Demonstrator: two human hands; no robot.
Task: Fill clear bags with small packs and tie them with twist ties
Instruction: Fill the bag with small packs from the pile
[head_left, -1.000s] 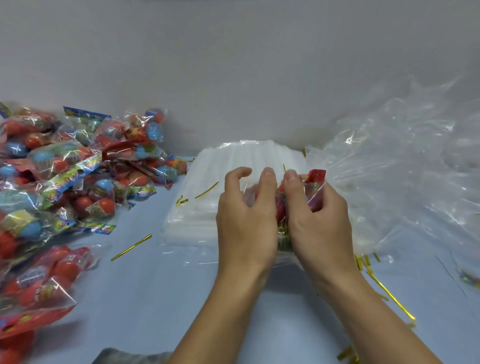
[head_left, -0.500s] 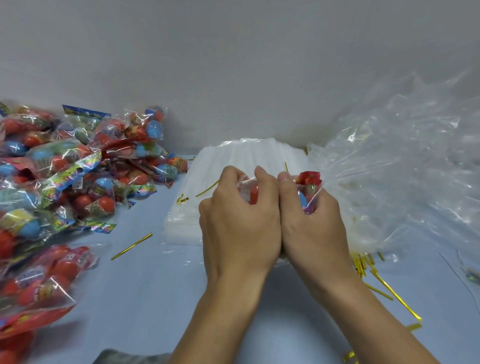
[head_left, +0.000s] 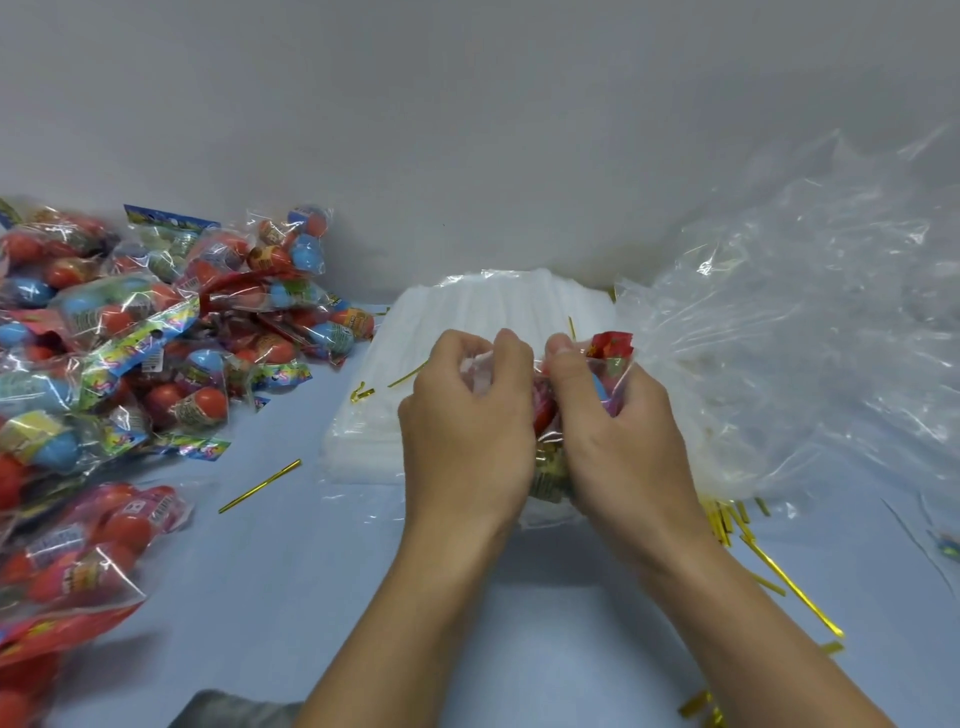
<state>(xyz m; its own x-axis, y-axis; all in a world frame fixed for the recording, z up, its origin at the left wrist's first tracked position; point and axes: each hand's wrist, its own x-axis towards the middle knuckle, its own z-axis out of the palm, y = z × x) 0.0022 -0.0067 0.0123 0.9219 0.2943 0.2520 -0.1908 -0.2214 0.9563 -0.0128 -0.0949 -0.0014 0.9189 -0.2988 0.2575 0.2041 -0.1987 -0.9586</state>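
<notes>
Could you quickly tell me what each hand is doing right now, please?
Left hand: fingers curled, gripping the crinkled top of the clear plastic bag filled with colourful small packs.
Right hand: fingers curled round the same bag, holding it.

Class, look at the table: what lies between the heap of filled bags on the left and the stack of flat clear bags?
In the head view, between the filled bags and the flat clear bags, one gold twist tie lies on the blue table.

filled bags (head_left: 130, 364) left, empty bags (head_left: 805, 338) right
</notes>
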